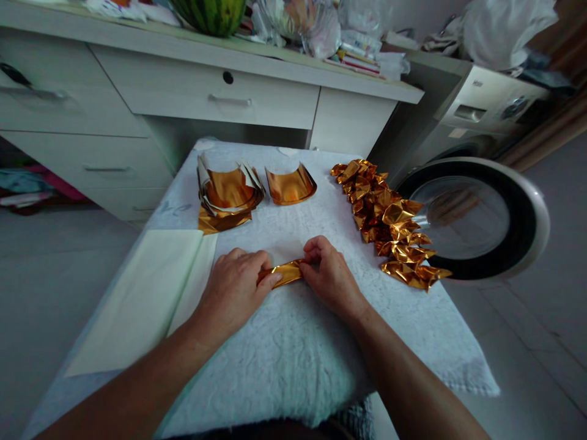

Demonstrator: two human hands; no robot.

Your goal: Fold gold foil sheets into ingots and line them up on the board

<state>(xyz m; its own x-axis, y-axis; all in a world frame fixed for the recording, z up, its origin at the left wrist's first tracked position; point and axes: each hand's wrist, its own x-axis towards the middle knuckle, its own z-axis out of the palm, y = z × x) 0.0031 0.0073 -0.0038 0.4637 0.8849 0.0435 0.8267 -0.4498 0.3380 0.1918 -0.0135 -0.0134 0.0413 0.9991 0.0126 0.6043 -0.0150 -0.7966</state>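
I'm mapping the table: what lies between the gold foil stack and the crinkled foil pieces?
In the head view, curved gold foil lies between the foil stack and crinkled pieces.

Foil strip (288, 273) lies between left hand (241, 281) and right hand (332, 272), above a cloth-covered table (293, 360), with paper sheets (132, 293) to the left of the left hand. Beyond the left hand sits a stack of foil sheets (230, 188); a separate foil sheet (291, 186) lies right of that stack, and a row of twisted foil pieces (385, 217) lies right of and beyond the right hand. Past both hands, behind the table, stands a drawer cabinet (211, 85) bearing a watermelon (211, 13), with a washing machine (481, 110) to its right.
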